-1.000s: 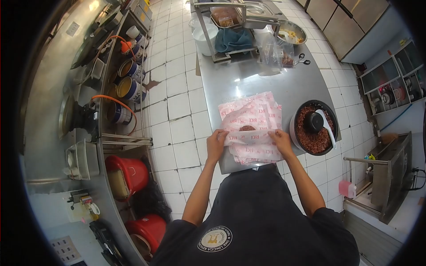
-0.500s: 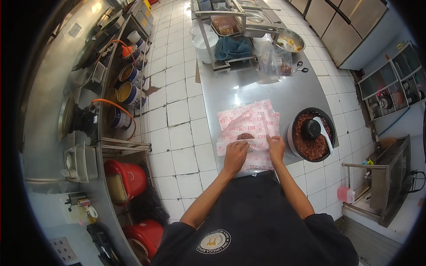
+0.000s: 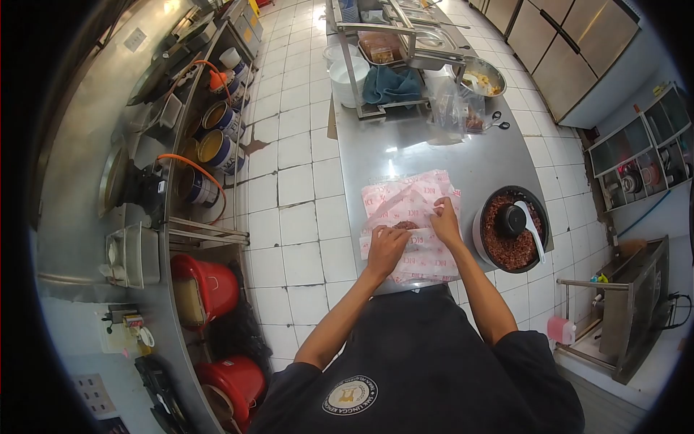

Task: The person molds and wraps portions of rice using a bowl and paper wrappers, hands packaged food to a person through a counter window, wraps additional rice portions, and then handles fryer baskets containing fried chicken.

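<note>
A stack of white wrapping paper with pink print lies near the front edge of the steel table. On the top sheet sits a small mound of dark reddish-brown rice, partly hidden by the near flap folded up against it. My left hand holds that fold down at its left side, with bent fingers beside the rice. My right hand pinches the sheet's right edge, to the right of the rice. Right of the paper stands a round pot of the same rice, with a black cup and a white rice paddle in it.
The steel table stretches away from me. Farther back are a metal rack with a blue cloth, a white bucket, plastic bags, scissors and a metal bowl. Shelves with cans line the left.
My right hand has moved up along the paper's right side, away from the near fold. My left hand stays at the fold. The whole view has shifted slightly.
</note>
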The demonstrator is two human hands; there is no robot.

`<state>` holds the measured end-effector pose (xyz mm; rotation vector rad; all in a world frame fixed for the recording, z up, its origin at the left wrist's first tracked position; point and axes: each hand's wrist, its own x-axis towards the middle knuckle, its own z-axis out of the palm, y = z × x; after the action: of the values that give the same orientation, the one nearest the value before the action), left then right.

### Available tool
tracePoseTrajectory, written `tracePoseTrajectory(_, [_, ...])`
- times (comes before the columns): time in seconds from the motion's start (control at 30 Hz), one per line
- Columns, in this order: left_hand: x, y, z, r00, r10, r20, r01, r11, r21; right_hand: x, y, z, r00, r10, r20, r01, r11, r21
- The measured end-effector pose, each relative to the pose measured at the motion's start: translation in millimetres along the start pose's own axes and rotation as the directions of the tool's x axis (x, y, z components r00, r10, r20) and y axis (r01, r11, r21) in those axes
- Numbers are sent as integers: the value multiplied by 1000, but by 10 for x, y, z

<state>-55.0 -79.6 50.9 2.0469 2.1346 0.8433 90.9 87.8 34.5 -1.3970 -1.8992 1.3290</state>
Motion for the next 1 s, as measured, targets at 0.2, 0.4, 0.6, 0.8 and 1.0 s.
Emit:
tracePoseTrajectory(0.2, [340,188,-316,988,-102,-113,114,988,104,-25,147,-128,936,-312,162,338,927,-165])
tracePoseTrajectory(0.4, [624,-129,-292,875,-71,479,55,997,47,-313,-368,-183,863,-474,176,505,820,-268])
tracePoseTrajectory(0.6, [600,-106,-347,990,-70,125,72,997,-16,-352,-240,-355,856,-478,196,513,831,-214])
tracePoseTrajectory(0.8, [443,-400,-232,990,-84,111,86,996,-6,-447,-209,-394,909,-396,128,416,858,-301])
tracePoseTrajectory(1.0, [389,-626,-374,997,-61,49,57,995,83,-438,-315,-400,867,-464,181,494,759,-424])
